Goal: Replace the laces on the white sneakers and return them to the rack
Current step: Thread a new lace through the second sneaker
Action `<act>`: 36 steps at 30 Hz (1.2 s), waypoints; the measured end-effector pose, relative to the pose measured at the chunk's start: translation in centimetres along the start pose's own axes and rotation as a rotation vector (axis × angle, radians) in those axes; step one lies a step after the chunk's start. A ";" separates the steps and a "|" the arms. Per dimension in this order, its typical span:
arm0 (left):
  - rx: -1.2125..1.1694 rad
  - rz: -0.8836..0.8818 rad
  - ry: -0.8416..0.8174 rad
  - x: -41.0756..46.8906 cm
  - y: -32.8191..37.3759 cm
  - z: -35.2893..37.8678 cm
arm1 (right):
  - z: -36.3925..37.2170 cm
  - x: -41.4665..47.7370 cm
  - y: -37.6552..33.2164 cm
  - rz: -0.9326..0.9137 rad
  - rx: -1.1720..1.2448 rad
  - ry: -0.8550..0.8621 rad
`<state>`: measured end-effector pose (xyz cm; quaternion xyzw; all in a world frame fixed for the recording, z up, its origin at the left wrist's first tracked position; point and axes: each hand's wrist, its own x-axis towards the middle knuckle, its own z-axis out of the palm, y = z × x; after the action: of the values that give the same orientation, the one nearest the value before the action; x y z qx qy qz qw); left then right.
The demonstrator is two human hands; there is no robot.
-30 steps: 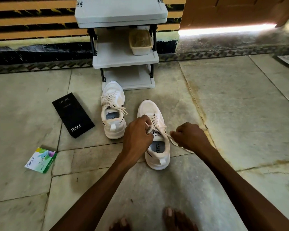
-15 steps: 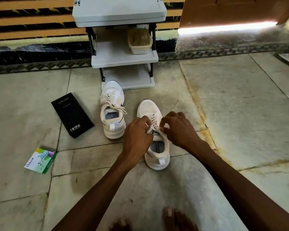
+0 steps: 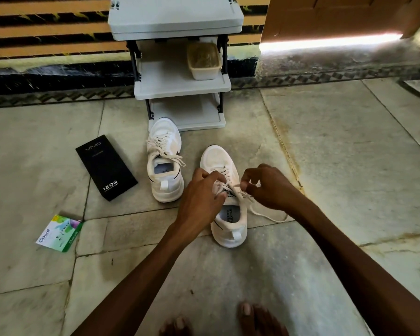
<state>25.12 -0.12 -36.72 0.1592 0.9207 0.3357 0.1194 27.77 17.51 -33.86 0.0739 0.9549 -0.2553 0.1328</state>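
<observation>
Your left hand (image 3: 201, 198) grips the lace (image 3: 264, 214) over the near white sneaker (image 3: 229, 221) | your right hand (image 3: 270, 187) pinches that lace just beside | second white sneaker (image 3: 165, 166) stands to its left, both on the floor (image 3: 337, 154) before the shoe rack (image 3: 180, 87)

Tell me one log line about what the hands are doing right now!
left hand: pinches lace | right hand: pinches lace | near sneaker: on floor | other sneaker: laced, on floor | rack: no sneakers
</observation>
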 end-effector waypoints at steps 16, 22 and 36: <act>-0.144 0.294 0.116 2.1 4.0 -4.1 | -7.6 -4.6 -3.8 -0.147 0.355 0.028; -0.229 0.273 0.242 3.0 3.6 -6.0 | -4.2 -3.9 -0.9 -0.039 -0.152 -0.070; -0.268 0.011 0.088 2.3 2.6 -5.6 | -0.7 -3.1 -0.6 0.132 0.963 0.021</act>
<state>21.70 -0.61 -31.10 0.1322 0.8711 0.4629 0.0973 30.44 17.10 -32.06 0.1900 0.7227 -0.6584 0.0896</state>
